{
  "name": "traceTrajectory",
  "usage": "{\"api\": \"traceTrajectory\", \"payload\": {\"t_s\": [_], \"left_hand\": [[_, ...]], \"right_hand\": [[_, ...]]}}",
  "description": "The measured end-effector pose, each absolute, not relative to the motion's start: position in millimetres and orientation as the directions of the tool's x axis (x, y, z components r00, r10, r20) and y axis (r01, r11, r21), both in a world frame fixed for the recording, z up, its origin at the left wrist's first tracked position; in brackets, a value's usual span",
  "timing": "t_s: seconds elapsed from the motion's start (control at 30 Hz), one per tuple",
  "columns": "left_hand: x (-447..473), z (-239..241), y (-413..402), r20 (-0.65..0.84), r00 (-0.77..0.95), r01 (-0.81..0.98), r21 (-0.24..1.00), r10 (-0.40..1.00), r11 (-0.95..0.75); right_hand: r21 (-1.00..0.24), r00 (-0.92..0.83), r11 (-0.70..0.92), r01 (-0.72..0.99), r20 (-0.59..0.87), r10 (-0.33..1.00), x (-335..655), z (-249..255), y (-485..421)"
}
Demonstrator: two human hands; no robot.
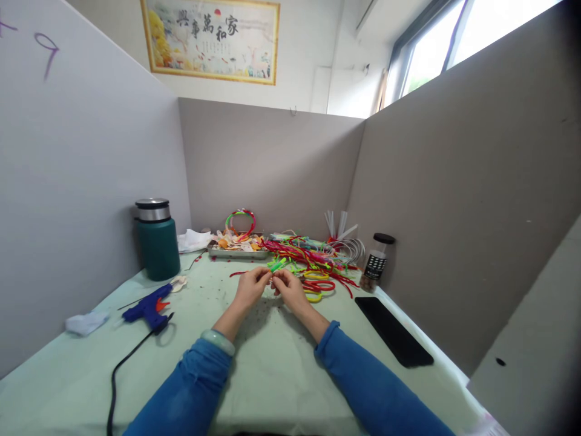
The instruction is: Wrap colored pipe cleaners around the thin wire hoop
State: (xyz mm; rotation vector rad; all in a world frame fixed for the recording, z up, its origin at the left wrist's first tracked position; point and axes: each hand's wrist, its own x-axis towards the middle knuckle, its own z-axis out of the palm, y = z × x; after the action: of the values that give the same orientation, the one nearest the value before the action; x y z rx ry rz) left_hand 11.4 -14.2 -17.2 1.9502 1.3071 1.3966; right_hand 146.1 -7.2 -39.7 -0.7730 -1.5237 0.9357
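Note:
My left hand (251,287) and my right hand (290,290) meet above the middle of the table, thumbs and fingertips pinched together. Whatever lies between the fingers is too small to make out. A bright green piece (278,264) shows right at the fingertips; I cannot tell if it is held or lies behind them. Just beyond my right hand are red-handled scissors (323,285) and yellow-handled scissors (314,297). Farther back is a heap of red, green and pale pipe cleaners (308,253).
A metal tray (238,254) of small orange and cream pieces holds a coloured ring (241,224). On the left are a green flask (158,242) and a blue glue gun (149,307) with its cord. A jar (377,263) and black phone-like slab (393,331) lie right. Partitions enclose three sides.

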Motion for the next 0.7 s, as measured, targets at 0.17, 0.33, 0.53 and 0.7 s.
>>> {"api": "traceTrajectory", "payload": {"t_s": [0.17,0.33,0.53,0.7], "left_hand": [[10.6,-16.9,-13.5,0.497,0.105,0.434,0.756,0.861,-0.49],[11.0,-18.0,-12.9,0.488,0.078,0.406,0.781,0.87,-0.474],[11.0,-22.3,-9.4,0.49,0.099,0.418,0.769,0.866,-0.483],[11.2,-23.2,-9.1,0.498,0.08,0.392,0.781,0.863,-0.487]], "right_hand": [[-0.882,-0.124,0.472,0.019,0.466,0.876,147.7,-39.8,-5.6],[-0.873,-0.108,0.485,0.046,0.478,0.872,147.5,-38.1,-6.4],[-0.861,-0.045,0.503,0.08,0.501,0.865,146.1,-37.6,-5.0],[-0.878,-0.049,0.479,0.013,0.478,0.877,144.1,-36.8,-6.3]]}}
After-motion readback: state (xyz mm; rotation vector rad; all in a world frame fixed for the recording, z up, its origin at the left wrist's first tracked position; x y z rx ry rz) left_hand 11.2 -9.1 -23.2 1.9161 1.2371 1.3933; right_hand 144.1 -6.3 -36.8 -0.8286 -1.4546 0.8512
